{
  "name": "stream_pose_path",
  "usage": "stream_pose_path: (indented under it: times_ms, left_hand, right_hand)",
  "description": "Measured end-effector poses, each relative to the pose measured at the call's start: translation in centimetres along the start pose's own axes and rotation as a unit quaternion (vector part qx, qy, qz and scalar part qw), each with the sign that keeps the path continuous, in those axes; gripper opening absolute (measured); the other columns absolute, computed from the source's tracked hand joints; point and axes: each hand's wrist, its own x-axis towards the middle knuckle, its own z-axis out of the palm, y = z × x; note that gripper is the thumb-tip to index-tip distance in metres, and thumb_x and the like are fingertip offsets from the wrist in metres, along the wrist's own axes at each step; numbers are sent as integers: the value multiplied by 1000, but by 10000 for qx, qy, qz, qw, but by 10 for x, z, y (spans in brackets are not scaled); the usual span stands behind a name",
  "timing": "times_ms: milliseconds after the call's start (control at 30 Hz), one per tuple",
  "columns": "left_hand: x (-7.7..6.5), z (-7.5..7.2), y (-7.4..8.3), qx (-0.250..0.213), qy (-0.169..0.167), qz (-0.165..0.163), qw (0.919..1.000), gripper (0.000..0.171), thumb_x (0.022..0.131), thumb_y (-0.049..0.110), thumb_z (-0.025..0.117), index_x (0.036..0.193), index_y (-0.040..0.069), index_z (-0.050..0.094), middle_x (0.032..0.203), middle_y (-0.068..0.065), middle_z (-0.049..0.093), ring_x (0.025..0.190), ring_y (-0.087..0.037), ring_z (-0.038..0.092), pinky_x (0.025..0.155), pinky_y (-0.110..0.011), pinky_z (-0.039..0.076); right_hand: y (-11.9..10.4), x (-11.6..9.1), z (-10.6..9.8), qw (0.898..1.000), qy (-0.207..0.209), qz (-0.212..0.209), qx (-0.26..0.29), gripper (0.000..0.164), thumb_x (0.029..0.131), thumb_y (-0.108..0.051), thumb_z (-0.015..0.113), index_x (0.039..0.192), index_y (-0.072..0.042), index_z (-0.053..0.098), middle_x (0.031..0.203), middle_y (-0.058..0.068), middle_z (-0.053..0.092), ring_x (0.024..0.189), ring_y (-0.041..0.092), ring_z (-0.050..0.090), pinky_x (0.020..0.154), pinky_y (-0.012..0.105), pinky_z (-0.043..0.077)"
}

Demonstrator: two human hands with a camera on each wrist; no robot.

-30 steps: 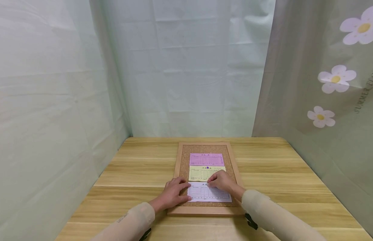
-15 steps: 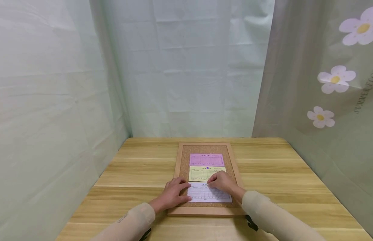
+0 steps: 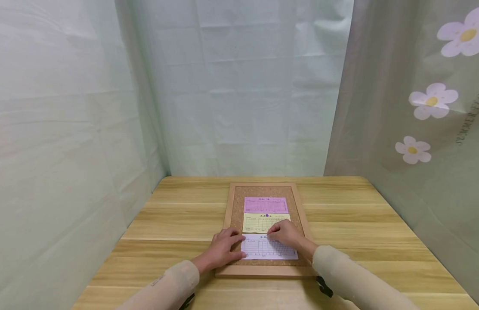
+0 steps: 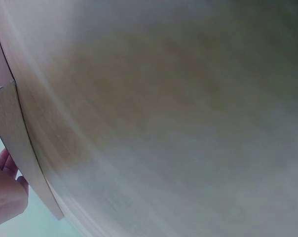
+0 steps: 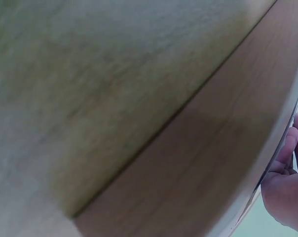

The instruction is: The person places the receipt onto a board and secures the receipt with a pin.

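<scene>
A wood-framed cork board (image 3: pixel 238 202) lies flat on the table and carries three printed paper slips. The pink slip (image 3: pixel 265 205) is farthest away. Below it is the yellow slip (image 3: pixel 252 224), with a round purple pushpin (image 3: pixel 267 215) at its upper middle. The white slip (image 3: pixel 258 249) lies nearest. My left hand (image 3: pixel 224 247) rests on the board, thumb and finger spread along the white slip's left edge. At that slip's top middle, my right hand (image 3: pixel 285 234) pinches with its fingertips; they hide what is between them. Both wrist views show fingers past the board's frame.
The wood-grain table (image 3: pixel 177 219) extends to both sides of the board. Pale curtains (image 3: pixel 247 86) enclose the back and left, and a curtain with printed flowers (image 3: pixel 431 101) hangs on the right.
</scene>
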Motion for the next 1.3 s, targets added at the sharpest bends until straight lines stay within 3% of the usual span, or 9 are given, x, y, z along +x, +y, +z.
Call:
stream_pose_path:
  times_ms: [400, 1300]
  left_hand:
    - [1, 0, 0, 75, 15, 0, 10000, 54, 89, 39, 73, 131, 6, 63, 133, -14, 50, 122, -31, 44, 99, -53, 32]
    - [1, 2, -2, 122, 17, -16, 9999, 54, 89, 40, 73, 131, 7, 64, 133, -12, 51, 121, -30, 44, 100, -53, 31]
  right_hand:
    - [-3, 0, 1, 9998, 19, -37, -172, 9, 83, -6, 75, 76, -12, 75, 76, -4, 68, 70, 12, 54, 68, 31, 45]
    - [-3, 2, 2, 9992, 46, 278, -283, 9, 81, -6, 76, 75, -12, 75, 75, -4, 68, 67, 12, 55, 64, 30, 45]
